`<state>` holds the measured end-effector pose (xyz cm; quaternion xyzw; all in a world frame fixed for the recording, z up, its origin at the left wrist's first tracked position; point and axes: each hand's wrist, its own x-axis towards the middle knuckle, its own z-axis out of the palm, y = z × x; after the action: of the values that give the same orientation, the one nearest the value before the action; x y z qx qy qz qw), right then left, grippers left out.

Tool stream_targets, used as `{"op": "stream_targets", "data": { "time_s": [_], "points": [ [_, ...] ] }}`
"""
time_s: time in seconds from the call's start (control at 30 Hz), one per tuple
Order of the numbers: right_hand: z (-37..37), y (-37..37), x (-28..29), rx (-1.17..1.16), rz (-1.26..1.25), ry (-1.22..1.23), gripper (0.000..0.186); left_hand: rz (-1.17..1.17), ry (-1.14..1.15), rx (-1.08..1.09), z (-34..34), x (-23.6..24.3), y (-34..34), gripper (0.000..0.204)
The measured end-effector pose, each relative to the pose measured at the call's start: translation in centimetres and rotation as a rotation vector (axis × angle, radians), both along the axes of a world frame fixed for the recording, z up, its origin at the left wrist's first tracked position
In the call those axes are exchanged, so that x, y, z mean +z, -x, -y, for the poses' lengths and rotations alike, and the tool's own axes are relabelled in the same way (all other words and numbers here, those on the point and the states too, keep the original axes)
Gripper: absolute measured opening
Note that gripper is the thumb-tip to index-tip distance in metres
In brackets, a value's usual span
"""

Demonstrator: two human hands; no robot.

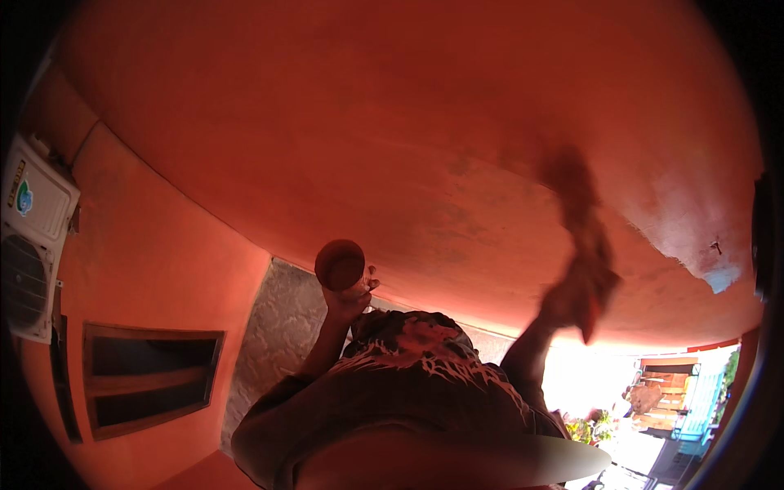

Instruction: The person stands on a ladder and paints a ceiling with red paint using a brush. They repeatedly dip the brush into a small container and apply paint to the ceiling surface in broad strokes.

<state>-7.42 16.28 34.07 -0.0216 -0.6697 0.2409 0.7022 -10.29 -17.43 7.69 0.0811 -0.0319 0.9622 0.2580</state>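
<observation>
My left hand (pixel 348 305) gripped a round cup (pixel 340 247), mouth showing, below the orange wall (pixel 327 131). My right hand (pixel 584 286), blurred, was closed around a brush (pixel 573 184), its dark head at that wall; I couldn't tell whether it touched. Leftward were a wood-framed window (pixel 151 377) and an air-conditioner unit (pixel 39 220).

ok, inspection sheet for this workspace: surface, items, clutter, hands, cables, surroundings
Surface: orange-red wall, mottled; pale patch at right
Items: open-topped cup; dark shape at right, possibly a tool, too blurred to tell
Clutter: brown, wooden-looking items in bright background
Hands: left hand closed on the cup; right hand blurred, grip unclear
Cables: nothing seen
Surroundings: air-conditioner unit, framed window at left; plants lower right
</observation>
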Motion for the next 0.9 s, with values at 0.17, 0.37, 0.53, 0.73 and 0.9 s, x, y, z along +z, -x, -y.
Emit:
{"op": "stream_targets", "data": {
  "time_s": [0.17, 0.37, 0.53, 0.73, 0.9],
  "points": [
    [-1.2, -2.8, 0.4, -0.318, 0.049, -0.087, 0.016, -0.021, 0.003, -0.031, 0.4, 0.2, 1.3, 0.069],
    [10.2, 4.1, -1.1, 0.293, 0.143, -0.269, 0.021, -0.109, 0.051, -0.065, -0.8, 1.4, 3.5, 0.067],
    [19.4, 8.4, 1.6, 0.521, 0.376, -0.616, 0.022, 0.131, -0.037, -0.005, -0.5, -4.7, 4.2, 0.082],
    [19.2, 9.8, 3.0, 0.966, 0.357, -0.471, 0.029, 0.021, 0.076, 0.054, -2.0, 1.0, 2.8, 0.082],
    [6.0, 4.0, 0.6, 0.414, 0.148, -0.136, 0.021, -0.056, 0.052, 0.024, -0.2, -1.8, 1.5, 0.067]
  ]
}}
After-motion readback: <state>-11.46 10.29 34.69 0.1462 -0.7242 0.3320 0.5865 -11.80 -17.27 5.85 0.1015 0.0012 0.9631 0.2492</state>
